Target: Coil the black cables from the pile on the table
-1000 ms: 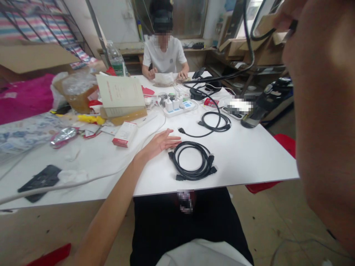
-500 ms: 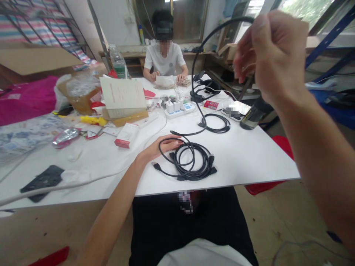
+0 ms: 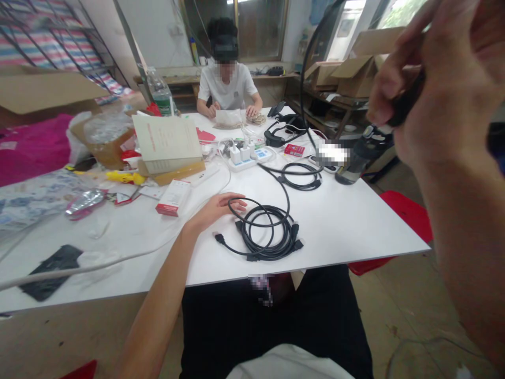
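A coiled black cable with several plugs lies on the white table near its front edge. At the coil's left side, my left hand rests low over the table, its thumb and fingers closed around a loop. My right hand is raised high at the upper right, closed on the cable, with a black end piece showing between its fingers. From there the cable arcs out of the top of view and back down to the coil. A smaller black cable coil lies just behind.
Behind are a white power strip with chargers, a black headset, a phone and a dark bottle. A red-and-white box and clutter are at left. Across the table sits a person handling small items.
My right hand has moved up and to the right, nearer the camera, drawing the cable with it. My left hand stays by the coil. The view has shifted slightly.
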Demonstrator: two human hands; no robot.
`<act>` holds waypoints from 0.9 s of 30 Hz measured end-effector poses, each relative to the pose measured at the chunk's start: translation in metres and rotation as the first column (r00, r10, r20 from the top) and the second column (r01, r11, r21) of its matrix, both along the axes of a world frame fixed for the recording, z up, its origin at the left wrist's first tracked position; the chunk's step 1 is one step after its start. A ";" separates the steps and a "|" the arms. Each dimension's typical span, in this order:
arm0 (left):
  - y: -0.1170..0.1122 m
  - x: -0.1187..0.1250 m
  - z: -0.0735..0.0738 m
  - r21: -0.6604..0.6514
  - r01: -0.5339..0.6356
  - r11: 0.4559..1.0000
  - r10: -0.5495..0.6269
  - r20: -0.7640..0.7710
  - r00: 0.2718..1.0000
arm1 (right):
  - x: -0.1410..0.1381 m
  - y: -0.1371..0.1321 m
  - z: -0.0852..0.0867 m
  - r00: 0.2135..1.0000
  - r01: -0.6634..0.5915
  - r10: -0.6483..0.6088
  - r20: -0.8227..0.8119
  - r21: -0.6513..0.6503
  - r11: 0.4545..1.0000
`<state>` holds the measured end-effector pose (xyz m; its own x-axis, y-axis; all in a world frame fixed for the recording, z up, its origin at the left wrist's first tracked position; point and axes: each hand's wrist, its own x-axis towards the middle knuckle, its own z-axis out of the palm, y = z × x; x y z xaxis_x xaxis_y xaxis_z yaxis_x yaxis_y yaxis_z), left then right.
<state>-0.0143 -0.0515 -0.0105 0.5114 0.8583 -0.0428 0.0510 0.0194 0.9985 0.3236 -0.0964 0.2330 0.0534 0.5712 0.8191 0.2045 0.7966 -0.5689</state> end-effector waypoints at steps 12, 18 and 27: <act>-0.056 -0.011 0.039 0.340 -0.537 0.772 0.498 0.201 0.844 | -0.090 -0.067 -0.194 0.398 -0.096 0.272 0.876 -0.255 0.962; -0.119 -0.023 0.009 0.540 -0.392 0.745 0.553 -0.171 0.815 | -0.107 -0.060 -0.215 0.241 -0.090 0.154 0.958 -0.136 0.987; -0.131 -0.035 -0.016 0.620 -0.123 0.775 0.449 -0.404 0.797 | -0.099 -0.045 -0.217 0.243 -0.106 0.107 0.964 -0.083 0.991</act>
<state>-0.0494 -0.1829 -0.0262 0.2768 0.9140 0.2966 0.6293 -0.4057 0.6629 0.2242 -0.1419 0.0164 -0.8370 0.5049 0.2108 0.5141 0.8576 -0.0128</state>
